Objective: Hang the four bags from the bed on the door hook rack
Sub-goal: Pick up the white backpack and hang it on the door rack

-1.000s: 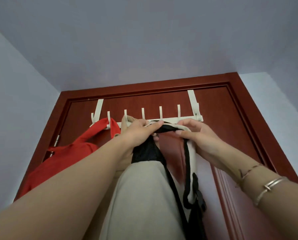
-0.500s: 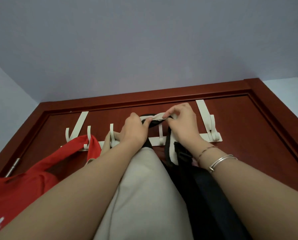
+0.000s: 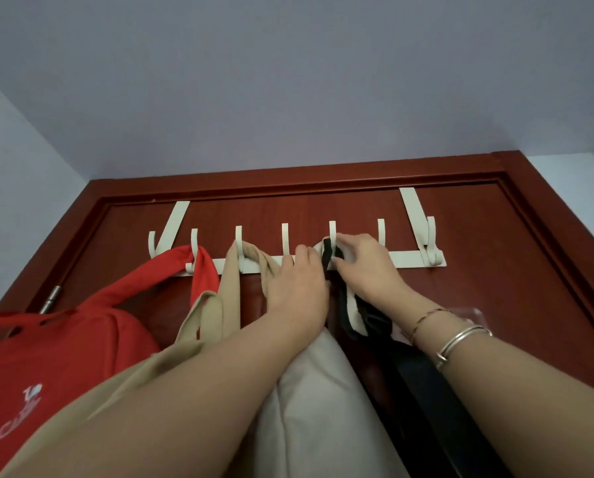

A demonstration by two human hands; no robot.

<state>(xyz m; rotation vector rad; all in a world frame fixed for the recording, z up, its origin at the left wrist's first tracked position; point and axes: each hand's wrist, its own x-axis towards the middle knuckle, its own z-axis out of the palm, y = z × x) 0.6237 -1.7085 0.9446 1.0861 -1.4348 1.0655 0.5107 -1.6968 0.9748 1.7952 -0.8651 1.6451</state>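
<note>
A white hook rack hangs over the top of a red-brown door. A red bag hangs by its strap from the second hook from the left. A tan bag hangs from the third hook. A cream bag with black straps hangs below the fifth hook, its strap looped over that hook. My left hand rests on the strap to the left of the hook. My right hand pinches the strap at the hook. A black bag part hangs under my right wrist.
The fourth hook, the sixth hook and both end hooks carry nothing. A door hinge shows at the left edge. Pale walls and ceiling surround the door frame. A clear plastic piece sticks to the door behind my right wrist.
The cream bag's strap has come down over the fifth hook. Both hands have dropped lower onto the strap. The tan bag on the third hook is now visible.
</note>
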